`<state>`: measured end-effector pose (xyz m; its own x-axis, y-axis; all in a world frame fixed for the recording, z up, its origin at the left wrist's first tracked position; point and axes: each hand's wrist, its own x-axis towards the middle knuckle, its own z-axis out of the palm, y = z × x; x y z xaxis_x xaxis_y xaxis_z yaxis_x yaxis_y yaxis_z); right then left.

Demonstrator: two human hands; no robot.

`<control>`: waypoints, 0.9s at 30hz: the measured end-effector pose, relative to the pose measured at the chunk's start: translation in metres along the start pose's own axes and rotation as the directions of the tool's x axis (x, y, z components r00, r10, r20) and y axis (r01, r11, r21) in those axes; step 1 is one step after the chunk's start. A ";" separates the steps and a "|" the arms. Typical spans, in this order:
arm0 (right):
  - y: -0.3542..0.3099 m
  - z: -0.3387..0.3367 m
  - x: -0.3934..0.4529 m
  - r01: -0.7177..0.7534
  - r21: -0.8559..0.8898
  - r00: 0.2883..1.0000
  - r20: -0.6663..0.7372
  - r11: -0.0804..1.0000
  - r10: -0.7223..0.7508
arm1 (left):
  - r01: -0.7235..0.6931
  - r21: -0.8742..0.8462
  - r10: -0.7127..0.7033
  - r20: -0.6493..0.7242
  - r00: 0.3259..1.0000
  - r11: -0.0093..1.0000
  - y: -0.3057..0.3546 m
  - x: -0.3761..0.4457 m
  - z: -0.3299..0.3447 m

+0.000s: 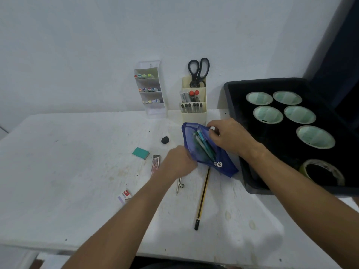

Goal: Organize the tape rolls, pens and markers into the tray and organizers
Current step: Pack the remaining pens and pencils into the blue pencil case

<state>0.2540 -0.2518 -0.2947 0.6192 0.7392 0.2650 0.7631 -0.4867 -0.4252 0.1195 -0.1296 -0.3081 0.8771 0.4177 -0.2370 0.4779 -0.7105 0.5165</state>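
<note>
A blue mesh pencil pouch (pixel 225 164) lies open on the white table, with several green and blue pens (pixel 204 145) inside. My left hand (pixel 177 162) grips its left edge. My right hand (pixel 232 135) pinches its upper right edge, holding the mouth apart. A black tray (pixel 237 105) at the right holds several tape rolls (pixel 268 114). A white tiered organizer (pixel 155 109) against the wall holds coloured markers. A cream organizer (pixel 194 115) holds pens, markers and black scissors (pixel 198 71).
Loose on the table: a yellow-black pencil (pixel 203 199), a metal compass (pixel 179 186), a lead case (pixel 155 165), a teal eraser (pixel 140 153), a black lump (pixel 165 140) and a small white eraser (pixel 124 195). The tray overhangs the table's right side.
</note>
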 end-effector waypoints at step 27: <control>0.001 -0.001 -0.001 -0.007 0.047 1.000 0.010 0.999 0.006 | 0.157 0.312 -0.114 -0.150 0.982 0.937 -0.002 0.010 -0.069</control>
<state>0.2538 -0.2537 -0.2944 0.6220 0.7409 0.2533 0.7493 -0.4692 -0.4674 0.1236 -0.0852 -0.2549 0.7997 0.5764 -0.1680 0.6000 -0.7770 0.1904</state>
